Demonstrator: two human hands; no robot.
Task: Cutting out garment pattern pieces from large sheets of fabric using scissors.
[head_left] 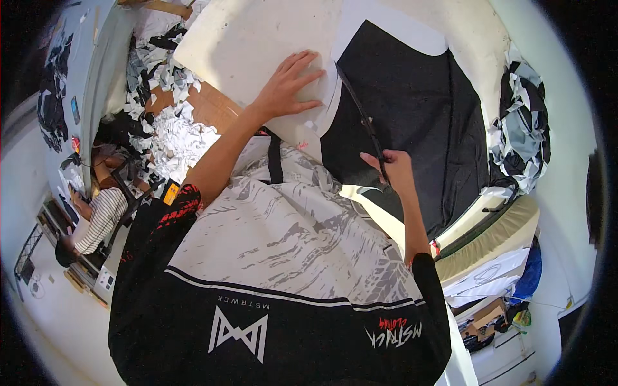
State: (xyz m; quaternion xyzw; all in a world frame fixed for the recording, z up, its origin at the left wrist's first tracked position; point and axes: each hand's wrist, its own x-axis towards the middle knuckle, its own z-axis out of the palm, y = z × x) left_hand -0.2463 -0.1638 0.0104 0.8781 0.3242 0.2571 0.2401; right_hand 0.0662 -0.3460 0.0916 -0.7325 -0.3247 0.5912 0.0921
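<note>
A dark fabric piece lies spread on the cream work table, in front of me and to the right. White material, paper or cloth I cannot tell, shows along its far and left edges. My right hand grips the handles of long dark scissors. Their blades point away and to the left, over the fabric, with the tip near its left edge. Flat on the pale surface just left of that edge rests my left hand, fingers spread and holding nothing.
White scraps are heaped at the left, beside brown board. More grey, black and white scraps pile up beyond the table's right side. A person in a striped shirt sits at far left. A padded beige edge runs near right.
</note>
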